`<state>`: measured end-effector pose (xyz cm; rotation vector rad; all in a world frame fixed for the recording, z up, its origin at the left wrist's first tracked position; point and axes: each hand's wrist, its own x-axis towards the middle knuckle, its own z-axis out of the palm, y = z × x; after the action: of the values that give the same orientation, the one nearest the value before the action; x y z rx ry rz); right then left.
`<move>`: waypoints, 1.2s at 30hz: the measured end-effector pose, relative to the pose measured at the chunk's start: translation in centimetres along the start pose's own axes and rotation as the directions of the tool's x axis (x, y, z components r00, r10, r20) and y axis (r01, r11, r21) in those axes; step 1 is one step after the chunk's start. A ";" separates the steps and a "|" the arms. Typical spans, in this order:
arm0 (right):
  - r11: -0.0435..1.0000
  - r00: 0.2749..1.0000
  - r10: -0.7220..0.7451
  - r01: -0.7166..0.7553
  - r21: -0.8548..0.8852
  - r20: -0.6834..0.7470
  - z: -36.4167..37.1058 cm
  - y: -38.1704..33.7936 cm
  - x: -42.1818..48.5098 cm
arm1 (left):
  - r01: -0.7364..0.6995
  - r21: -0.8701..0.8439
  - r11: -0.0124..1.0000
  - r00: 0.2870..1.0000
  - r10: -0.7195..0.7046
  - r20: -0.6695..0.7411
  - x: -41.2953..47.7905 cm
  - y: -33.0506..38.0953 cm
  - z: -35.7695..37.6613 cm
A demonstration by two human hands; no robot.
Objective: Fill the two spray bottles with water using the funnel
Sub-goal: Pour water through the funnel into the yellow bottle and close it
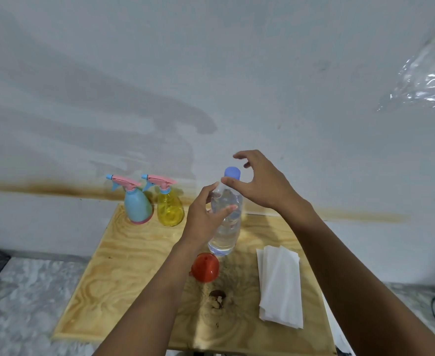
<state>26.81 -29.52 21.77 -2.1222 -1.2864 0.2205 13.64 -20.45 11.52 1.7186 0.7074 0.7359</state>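
Count: 2 spray bottles, 1 water bottle (226, 227), 1 funnel (206, 267), 1 stack of white paper sheets (279, 283), all on one wooden board (123, 265). Two hands in view.

Reference: water bottle. Clear, holds water, blue cap (232, 172) on, base on the board.

Yellow spray bottle (169, 208): left of the water bottle and farther back, near it. Blue spray bottle (136, 204): left again, just beside the yellow one. Both upright, pink trigger heads fitted, nozzles pointing away from the water bottle.

Funnel: red, on the board just beside the water bottle's base, on the near side and slightly left. Contact with the base: cannot tell.

Paper sheets: right of the water bottle, nearer the camera, apart from it.

Left hand (203, 217): grips the water bottle at its shoulder. Thumb (228, 208) lies across the front of the bottle, fingers curl round the far left side. Forearm reaches up from the lower edge, crossing above the funnel's left rim.

Right hand (262, 186): above and right of the water bottle, palm toward the cap. Fingers (242, 155) spread wide and curved, clear of the cap. Thumb tip (230, 181) sits at the cap's lower edge; whether it presses there, cannot tell. Forearm enters from the lower right.
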 end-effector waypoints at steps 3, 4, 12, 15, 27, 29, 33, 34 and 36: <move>0.993 0.991 -0.105 0.100 0.065 0.085 -0.5 0.2 0.1 | 0.003 -0.010 1.000 1.000 -0.003 0.005 -0.1 0.2 0.0; 0.993 0.989 -0.116 0.113 0.042 0.089 -0.5 0.4 0.2 | 0.001 -0.012 1.000 1.000 -0.001 0.007 -0.1 0.3 0.0; 0.999 0.998 -0.030 0.032 0.039 -0.050 0.8 -0.1 0.4 | 0.008 -0.030 1.000 1.000 -0.007 0.009 -0.1 0.2 0.0; 0.988 0.993 -0.089 0.078 0.135 0.080 -0.3 0.4 0.1 | 0.014 -0.040 0.999 1.000 -0.014 0.005 -0.2 0.2 0.0; 0.993 0.985 -0.008 0.028 0.118 -0.172 2.7 0.2 -0.7 | 0.027 -0.033 0.999 1.000 -0.027 -0.003 -0.1 0.0 0.2; 0.988 0.984 0.022 0.005 0.152 -0.174 2.8 0.2 -0.8 | 0.024 -0.026 0.999 1.000 -0.024 0.001 -0.2 0.0 0.2; 0.969 0.997 -0.043 0.057 0.241 -0.064 1.7 0.5 -1.1 | 0.039 -0.027 0.999 0.999 -0.038 0.012 -0.2 -0.1 0.0; 0.965 0.997 -0.053 0.067 0.253 -0.061 1.5 0.6 -1.1 | 0.039 -0.027 0.999 0.999 -0.039 0.013 -0.1 -0.1 0.0; 0.965 0.998 -0.039 0.052 0.256 -0.056 1.4 0.5 -1.1 | 0.042 -0.029 0.999 0.999 -0.042 0.010 -0.2 -0.1 0.1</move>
<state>26.00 -30.00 20.16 -1.8653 -1.2054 0.2954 13.61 -20.61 11.37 1.6745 0.7208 0.7055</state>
